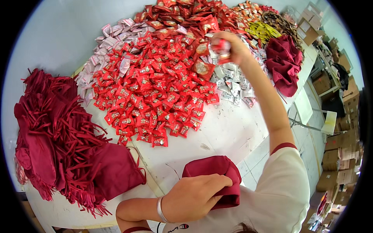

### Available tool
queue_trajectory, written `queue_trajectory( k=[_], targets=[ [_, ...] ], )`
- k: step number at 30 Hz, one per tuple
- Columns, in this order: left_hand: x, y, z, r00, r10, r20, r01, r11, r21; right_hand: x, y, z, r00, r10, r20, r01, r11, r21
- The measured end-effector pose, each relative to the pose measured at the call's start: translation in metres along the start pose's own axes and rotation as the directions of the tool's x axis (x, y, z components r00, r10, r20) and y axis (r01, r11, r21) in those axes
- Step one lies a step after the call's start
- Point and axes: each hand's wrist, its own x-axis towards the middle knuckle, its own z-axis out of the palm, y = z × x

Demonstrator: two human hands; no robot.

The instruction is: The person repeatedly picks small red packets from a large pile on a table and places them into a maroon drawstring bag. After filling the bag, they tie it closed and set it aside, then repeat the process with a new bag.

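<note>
My left hand [189, 198], with a bracelet on its wrist, grips the rim of a maroon fabric pouch [204, 167] close to my body. The pouch's mouth is held apart, but its contents are hidden. My right hand [236, 48] is stretched out over the heaps and blurred. In its fingers are small red and white wrapped packets [223, 48]; how many, I cannot tell. Below that hand lie white printed sachets [231, 81] and larger dark-red packets [203, 69]. A broad heap of small bright-red wrapped packets [154, 90] spreads to the left.
Stacked maroon drawstring pouches [55, 131] cover the table's left side. Pale pink-and-white packets [112, 38], yellow packets [262, 32] and brown packets [278, 23] lie farther back. Crumpled maroon cloth [284, 64] sits near the right table edge. Cardboard boxes [339, 142] and a folding chair [303, 107] stand beyond.
</note>
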Motion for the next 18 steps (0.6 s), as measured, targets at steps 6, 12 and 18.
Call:
queue_trajectory(
  k=[6, 12, 18],
  targets=[
    [0.008, -0.002, 0.0, 0.999, -0.028, -0.033, 0.027, 0.999, -0.021, 0.01, -0.005, -0.136, 0.79, -0.524, 0.318, 0.355, -0.032, -0.934],
    [0.021, 0.005, 0.005, 0.975, -0.195, -0.105, 0.193, 0.981, -0.026, 0.03, 0.003, -0.076, 0.921, -0.017, 0.389, 0.27, -0.694, -0.667],
    [0.029, 0.001, 0.007, 0.905, -0.068, -0.42, 0.318, 0.764, 0.561, 0.035, -0.01, -0.07, 0.765, -0.433, 0.477, 0.366, -0.317, -0.875]
  ],
)
